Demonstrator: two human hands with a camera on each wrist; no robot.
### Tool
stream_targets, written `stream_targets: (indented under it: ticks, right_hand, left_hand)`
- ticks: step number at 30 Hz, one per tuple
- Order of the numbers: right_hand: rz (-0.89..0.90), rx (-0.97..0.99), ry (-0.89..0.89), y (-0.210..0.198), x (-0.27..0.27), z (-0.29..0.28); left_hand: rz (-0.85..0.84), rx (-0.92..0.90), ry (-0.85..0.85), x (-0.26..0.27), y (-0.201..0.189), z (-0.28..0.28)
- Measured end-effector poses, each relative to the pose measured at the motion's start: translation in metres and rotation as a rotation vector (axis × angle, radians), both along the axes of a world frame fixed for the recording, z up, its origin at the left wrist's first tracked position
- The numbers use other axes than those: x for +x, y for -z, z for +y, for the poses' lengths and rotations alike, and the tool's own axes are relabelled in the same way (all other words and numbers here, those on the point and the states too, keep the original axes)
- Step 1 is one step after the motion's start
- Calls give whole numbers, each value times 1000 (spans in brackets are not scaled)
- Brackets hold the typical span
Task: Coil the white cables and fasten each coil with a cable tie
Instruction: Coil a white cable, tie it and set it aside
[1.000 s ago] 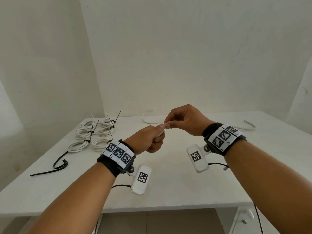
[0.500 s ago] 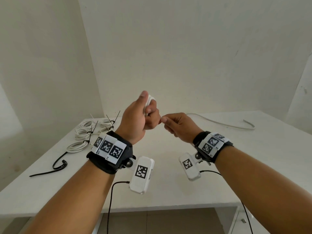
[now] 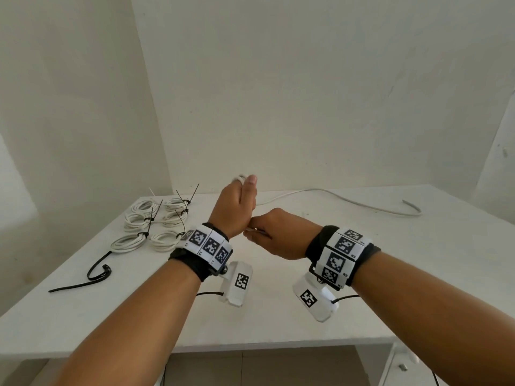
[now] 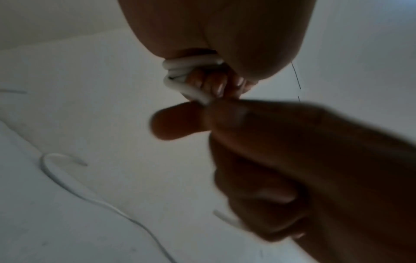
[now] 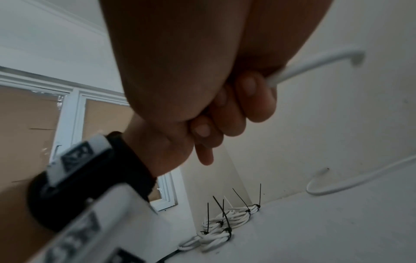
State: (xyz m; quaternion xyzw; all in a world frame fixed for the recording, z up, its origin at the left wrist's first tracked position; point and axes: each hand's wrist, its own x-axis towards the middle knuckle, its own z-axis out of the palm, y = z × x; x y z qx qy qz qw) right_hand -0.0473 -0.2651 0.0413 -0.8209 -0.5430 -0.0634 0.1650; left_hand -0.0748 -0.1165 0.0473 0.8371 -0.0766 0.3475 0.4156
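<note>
My left hand (image 3: 237, 207) is raised over the table, fingers curled, with a few turns of the white cable (image 3: 240, 178) wound round them. The left wrist view shows these loops (image 4: 191, 65) close against the fingers (image 4: 216, 83). Just below, my right hand (image 3: 274, 235) pinches the same cable between thumb and fingers, close to the heel of the left hand. In the right wrist view the cable (image 5: 315, 65) runs out of the curled right fingers (image 5: 243, 99). The rest of the cable (image 3: 362, 203) trails across the table's back right.
Several tied white coils (image 3: 156, 221) with black ties sticking up lie at the back left of the white table (image 3: 278, 316). A loose black cable tie (image 3: 94, 274) lies in front of them. Walls close off the left and back sides.
My left hand rose and turned upright with the cable on it. My right hand dropped from above it to below it. The slack on the table was drawn straighter.
</note>
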Motion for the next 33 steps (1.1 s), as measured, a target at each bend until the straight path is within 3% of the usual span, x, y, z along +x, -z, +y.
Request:
stream_targets:
  ticks: [6, 9, 11, 19, 24, 33]
  right_hand:
    - [-81, -41, -35, -16, 1, -18]
    - [-7, -6, -61, -22, 5, -24]
    - [51, 53, -89, -26, 7, -26]
    - [213, 349, -121, -42, 15, -35]
    - [282, 491, -159, -47, 21, -35]
    - [482, 869, -181, -11, 14, -23]
  left_hand:
    - [398, 120, 97, 1, 25, 13]
    - [473, 198, 214, -10, 30, 8]
    - [516, 156, 260, -14, 31, 4]
    - [496, -84, 510, -27, 14, -1]
    - [400, -47, 443, -34, 5, -13]
    - [291, -341, 636, -38, 0, -20]
